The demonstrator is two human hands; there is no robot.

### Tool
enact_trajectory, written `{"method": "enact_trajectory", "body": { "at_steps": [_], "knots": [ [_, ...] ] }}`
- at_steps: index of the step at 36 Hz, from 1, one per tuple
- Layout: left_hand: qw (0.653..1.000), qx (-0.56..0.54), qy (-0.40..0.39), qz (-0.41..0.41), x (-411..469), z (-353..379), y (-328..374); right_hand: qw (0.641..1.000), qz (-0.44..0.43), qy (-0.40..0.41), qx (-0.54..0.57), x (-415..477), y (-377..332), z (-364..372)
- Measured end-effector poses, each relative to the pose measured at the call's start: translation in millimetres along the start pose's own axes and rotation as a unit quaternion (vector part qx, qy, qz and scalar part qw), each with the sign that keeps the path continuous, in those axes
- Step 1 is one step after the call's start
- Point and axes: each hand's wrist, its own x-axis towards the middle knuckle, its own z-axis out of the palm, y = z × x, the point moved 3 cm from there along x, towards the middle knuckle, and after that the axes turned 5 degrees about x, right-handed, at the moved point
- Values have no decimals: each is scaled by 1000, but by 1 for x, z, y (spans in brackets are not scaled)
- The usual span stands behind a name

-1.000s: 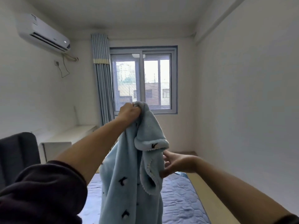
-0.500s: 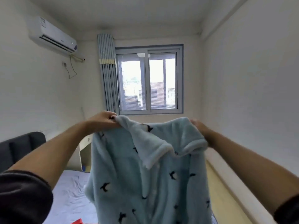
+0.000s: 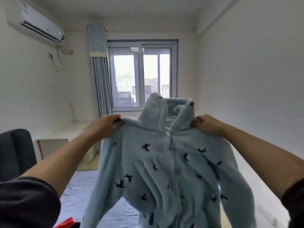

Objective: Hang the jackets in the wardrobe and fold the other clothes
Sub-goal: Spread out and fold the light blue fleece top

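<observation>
Here, a person is holding a pale blue fleece top (image 3: 172, 170) up in the air above the bed (image 3: 92, 195). The left hand (image 3: 110, 123) is gripping its left shoulder and the right hand (image 3: 205, 124) its right. They are likely straightening it. The next move is probably calling for a hanger, or for laying it flat to fold.

My arms reach out ahead, forearms bare, my left hand (image 3: 109, 123) and right hand (image 3: 206, 123) each pinching a shoulder of the fleece top (image 3: 172, 170).
</observation>
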Motion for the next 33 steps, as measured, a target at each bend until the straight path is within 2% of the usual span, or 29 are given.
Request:
{"method": "enact_trajectory", "body": {
  "at_steps": [3, 8, 12, 15, 18, 21, 24, 26, 28, 30, 33],
  "knots": [
    [998, -55, -8, -14, -8, 11, 10, 999, 7, 19, 31, -9, 10, -6],
    [988, -152, -19, -18, -40, 31, 24, 993, 40, 2, 114, -46, 27, 5],
    [975, -219, -19, 15, -61, 17, 26, 982, 39, -48, 177, -71, 22, -1],
    [962, -268, -3, 49, -67, -2, 32, 978, 22, -56, 202, -77, 8, -12],
    [952, -302, 6, 42, -69, -21, 39, 974, 11, -61, 218, -74, -3, -26],
    [941, -340, -1, 4, -61, -26, 41, 963, 18, -98, 251, -64, -13, -38],
    [920, -377, -31, -105, -33, -3, 33, 957, 77, -123, 250, -29, -3, -37],
    [907, -364, -75, -197, -4, 32, 24, 957, 149, -113, 221, 7, 16, -18],
    [907, -325, -91, -254, 25, 73, 16, 962, 211, -69, 156, 49, 45, 7],
    [912, -275, -107, -283, 46, 110, 12, 972, 216, -31, 92, 82, 67, 33],
    [902, -268, -164, -296, 54, 162, 7, 978, 202, -36, 43, 105, 91, 73]
  ]
}}
